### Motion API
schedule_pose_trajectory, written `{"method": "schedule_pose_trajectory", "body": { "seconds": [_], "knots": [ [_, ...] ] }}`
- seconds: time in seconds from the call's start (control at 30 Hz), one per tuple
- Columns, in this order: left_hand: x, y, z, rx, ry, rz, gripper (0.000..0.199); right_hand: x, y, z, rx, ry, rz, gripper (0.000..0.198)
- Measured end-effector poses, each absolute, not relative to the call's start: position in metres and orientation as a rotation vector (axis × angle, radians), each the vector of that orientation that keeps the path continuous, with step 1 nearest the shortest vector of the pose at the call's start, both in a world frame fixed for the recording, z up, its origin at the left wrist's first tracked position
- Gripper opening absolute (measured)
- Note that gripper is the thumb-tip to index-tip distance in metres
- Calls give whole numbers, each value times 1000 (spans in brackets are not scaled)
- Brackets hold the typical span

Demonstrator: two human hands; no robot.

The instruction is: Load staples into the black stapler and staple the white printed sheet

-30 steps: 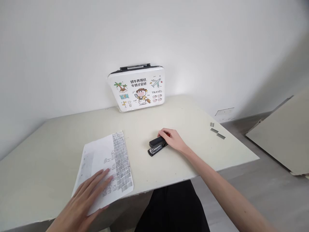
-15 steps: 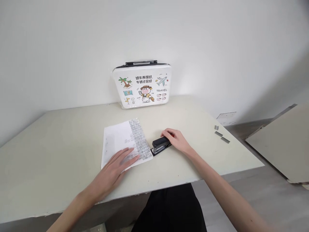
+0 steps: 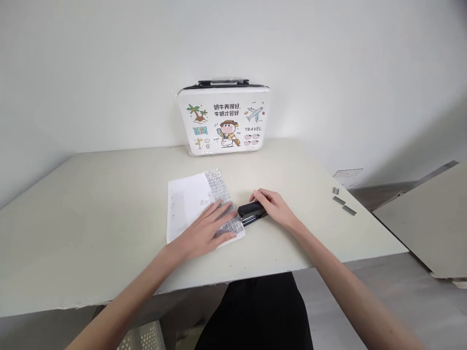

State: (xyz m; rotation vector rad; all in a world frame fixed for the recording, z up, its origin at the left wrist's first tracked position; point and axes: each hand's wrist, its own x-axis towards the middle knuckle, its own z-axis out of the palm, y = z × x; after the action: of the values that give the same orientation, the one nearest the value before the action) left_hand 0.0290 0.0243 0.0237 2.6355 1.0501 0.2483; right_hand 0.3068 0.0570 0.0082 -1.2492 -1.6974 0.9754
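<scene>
My left hand (image 3: 209, 226) lies flat with spread fingers on a sheaf of white paper (image 3: 184, 197) that has a grey brick-like printed band down its right side. At that right edge sits a black stapler (image 3: 251, 211), its front end over the paper's margin. My right hand (image 3: 275, 206) is wrapped round the stapler's rear part, thumb on top. Whether the paper lies between the stapler's jaws is hard to make out.
A white cartoon-printed case (image 3: 226, 121) with a black handle stands against the wall at the back of the table (image 3: 91, 218). Several strips of staples (image 3: 343, 203) lie near the right table edge. A pale board (image 3: 426, 218) stands farther right, beyond the table.
My left hand has slid right across the paper, closer to the stapler. The stapler's front now overlaps the paper's right edge. The whole view has shifted slightly.
</scene>
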Motion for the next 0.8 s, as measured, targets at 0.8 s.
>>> {"method": "schedule_pose_trajectory", "body": {
  "seconds": [0.8],
  "knots": [
    [68, 45, 2, 2694, 962, 322, 81, 294, 41, 49, -1471, -1998, 898, 53]
  ]
}}
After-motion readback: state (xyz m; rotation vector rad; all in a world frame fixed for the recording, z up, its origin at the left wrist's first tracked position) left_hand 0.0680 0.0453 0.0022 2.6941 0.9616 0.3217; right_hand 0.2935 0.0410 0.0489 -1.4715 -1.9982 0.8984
